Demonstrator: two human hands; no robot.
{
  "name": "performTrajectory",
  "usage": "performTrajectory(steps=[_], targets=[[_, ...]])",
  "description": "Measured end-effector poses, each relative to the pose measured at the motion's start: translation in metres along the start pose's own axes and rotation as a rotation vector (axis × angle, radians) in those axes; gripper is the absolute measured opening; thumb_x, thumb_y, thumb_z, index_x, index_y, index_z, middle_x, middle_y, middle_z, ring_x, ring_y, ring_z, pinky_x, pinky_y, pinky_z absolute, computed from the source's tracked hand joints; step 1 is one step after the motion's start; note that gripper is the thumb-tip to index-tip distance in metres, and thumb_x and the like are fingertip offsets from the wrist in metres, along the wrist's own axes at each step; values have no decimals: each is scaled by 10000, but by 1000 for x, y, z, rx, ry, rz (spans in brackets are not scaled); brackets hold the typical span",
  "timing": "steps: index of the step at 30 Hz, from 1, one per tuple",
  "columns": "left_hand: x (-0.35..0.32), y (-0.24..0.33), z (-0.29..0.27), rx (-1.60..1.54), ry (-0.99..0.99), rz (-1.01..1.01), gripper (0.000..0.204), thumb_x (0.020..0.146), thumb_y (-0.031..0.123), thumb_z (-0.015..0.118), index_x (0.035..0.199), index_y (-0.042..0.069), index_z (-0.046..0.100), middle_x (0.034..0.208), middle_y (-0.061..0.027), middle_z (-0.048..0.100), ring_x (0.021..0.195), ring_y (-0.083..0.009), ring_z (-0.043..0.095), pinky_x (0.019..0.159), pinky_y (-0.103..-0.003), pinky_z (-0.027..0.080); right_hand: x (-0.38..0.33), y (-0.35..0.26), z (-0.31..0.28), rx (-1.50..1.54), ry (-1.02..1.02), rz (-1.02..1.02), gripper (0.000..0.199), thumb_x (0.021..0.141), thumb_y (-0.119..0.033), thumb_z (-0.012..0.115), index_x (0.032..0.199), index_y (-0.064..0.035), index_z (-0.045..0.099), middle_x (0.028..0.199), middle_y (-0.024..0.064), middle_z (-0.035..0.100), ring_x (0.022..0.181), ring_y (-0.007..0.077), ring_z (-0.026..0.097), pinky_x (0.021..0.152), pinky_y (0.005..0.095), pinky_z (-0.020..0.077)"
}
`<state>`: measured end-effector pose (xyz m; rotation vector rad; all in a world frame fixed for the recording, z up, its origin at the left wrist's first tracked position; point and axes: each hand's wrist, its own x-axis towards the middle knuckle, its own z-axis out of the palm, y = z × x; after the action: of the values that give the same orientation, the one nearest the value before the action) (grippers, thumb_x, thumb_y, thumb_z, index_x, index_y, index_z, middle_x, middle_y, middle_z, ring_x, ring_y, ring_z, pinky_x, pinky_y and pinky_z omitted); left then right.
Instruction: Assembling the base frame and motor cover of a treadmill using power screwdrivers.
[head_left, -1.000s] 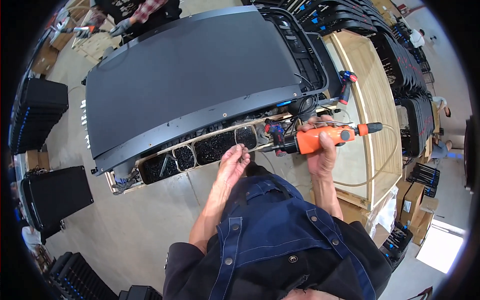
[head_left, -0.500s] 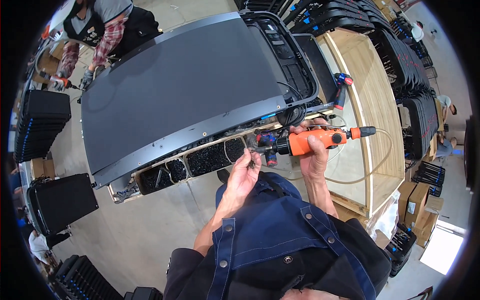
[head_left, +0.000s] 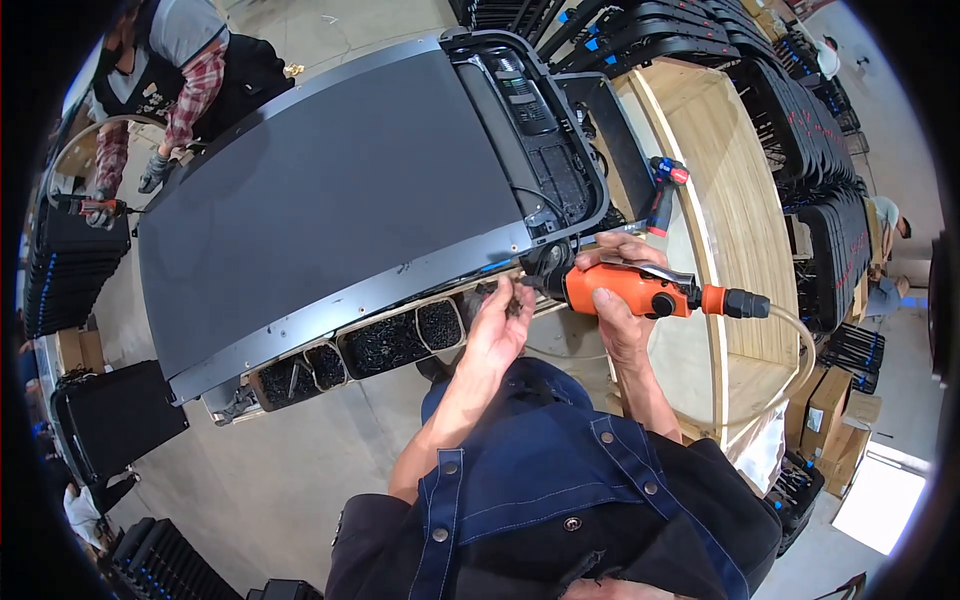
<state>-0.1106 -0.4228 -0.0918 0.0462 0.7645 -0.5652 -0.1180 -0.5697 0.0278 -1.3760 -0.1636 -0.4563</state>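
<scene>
My right hand is wrapped round an orange air screwdriver, which lies level with its tip pointing left and a hose at its rear. Close to that tip, my left hand has its fingers curled together around small dark pieces, probably screws, too small to make out clearly. Both hands are at the near right edge of a treadmill with a wide black deck and grey side rails. Just below the near rail hang bins of dark screws, left of my left hand.
A blue and red cordless driver rests by a wooden crate on the right. Across the deck at far left, a gloved co-worker holds another power driver. Black frames are stacked at the far right.
The screwdriver and both hands have shifted slightly, its tip now nearer the treadmill's rail. The whole view has moved a little. The co-worker's driver has lowered and moved left.
</scene>
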Motion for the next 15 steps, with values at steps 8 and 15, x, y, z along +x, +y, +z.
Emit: performTrajectory(steps=[8, 15], targets=[[53, -12, 18, -82, -82, -107, 235, 998, 288, 627, 948, 61, 593, 823, -19, 599, 691, -103, 571, 581, -221, 531, 47, 15, 15, -157, -132, 77, 464, 779, 42, 739, 1183, 4, 515, 1131, 165, 669, 987, 208, 687, 893, 349, 572], [42, -7, 10, 178, -120, -34, 311, 1056, 353, 525, 1035, 53, 603, 789, -2, 574, 626, -100, 495, 534, -238, 443, 81, 35, 44, -151, -349, 261, 420, 767, 26, 735, 1161, -12, 596, 1082, 95, 694, 937, 140, 668, 847, 299, 564]])
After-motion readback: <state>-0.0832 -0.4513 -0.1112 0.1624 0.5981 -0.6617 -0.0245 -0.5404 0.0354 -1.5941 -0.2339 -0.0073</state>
